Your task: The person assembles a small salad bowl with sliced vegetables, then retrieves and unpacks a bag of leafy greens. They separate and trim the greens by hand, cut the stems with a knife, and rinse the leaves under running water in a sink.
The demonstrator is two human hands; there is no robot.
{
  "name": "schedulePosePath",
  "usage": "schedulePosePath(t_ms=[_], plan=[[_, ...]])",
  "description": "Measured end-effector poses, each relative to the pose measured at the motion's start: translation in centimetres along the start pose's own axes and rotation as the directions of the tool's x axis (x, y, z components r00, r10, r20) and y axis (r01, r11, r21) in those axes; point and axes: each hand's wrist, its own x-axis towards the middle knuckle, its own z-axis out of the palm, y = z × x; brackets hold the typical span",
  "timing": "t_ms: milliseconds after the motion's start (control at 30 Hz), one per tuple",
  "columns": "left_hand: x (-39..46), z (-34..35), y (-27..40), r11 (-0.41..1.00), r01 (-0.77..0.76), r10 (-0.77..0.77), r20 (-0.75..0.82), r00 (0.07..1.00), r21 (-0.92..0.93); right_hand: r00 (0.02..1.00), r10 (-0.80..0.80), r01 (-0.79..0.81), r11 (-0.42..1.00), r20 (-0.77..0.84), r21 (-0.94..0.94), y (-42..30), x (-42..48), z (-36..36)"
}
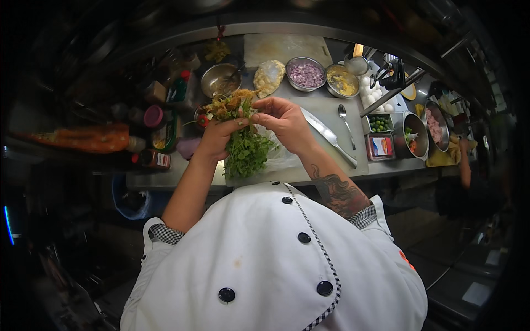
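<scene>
My left hand (219, 136) grips a bunch of leafy green herbs (249, 153), apparently cilantro, around its stems. The leaves hang toward me, and the tangled yellowish root ends point away. At the bunch's right side, the thumb and fingertips of my right hand (283, 122) pinch at the stems near the roots. Beneath the herbs, a clear plastic bag (285, 159) lies crumpled on a white cutting board (357, 136). To the right of my right hand rest a large knife (325, 132) and a metal spoon (346, 124).
Behind the board stand a metal bowl (220, 68), bagged peeled garlic (268, 78), chopped onion (306, 75) and a yellow mixture (343, 80) in bowls. Eggs (374, 95), green limes (379, 123) and a meat bowl (434, 126) are right. Bottles and jars (154, 118) crowd the left. Another person's arm (465, 165) shows far right.
</scene>
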Motion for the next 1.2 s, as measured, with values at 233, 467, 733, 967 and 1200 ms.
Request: schedulePosePath(t_ms=[233, 467, 733, 967, 1200], plan=[[-2.7, -3.3, 2.4, 0.992, -0.047, 0.042, -0.038, 0.998, -0.119, 0.979, -0.190, 0.076, 0.675, -0.074, -0.733, -1.2, -2.4, -5.4], [-7.7, -5.8, 7.3, 0.957, -0.290, 0.291, -0.105, 0.951, 0.024, 0.980, 0.166, -0.146, 0.197, -0.114, -0.969, 6.1, -9.9, -7.9], [-6.5, -8.1, 7.1, 0.980, -0.128, 0.148, -0.129, 0.980, 0.154, 1.000, 0.004, -0.006, 0.338, -0.004, -0.941, 10.2, -3.6, -1.3], [-4.4, -7.8, 6.4, 0.994, 0.019, -0.025, 0.057, 0.998, 0.103, 0.903, 0.038, -0.132, 0.972, -0.428, -0.192, -7.2, -13.6, -0.9], [-1.6, -2.1, 6.1, 0.989, 0.134, -0.146, 0.216, 0.965, 0.069, 0.606, -0.136, -0.276, 0.888, -0.783, -0.368, -7.3, -24.8, 2.1]])
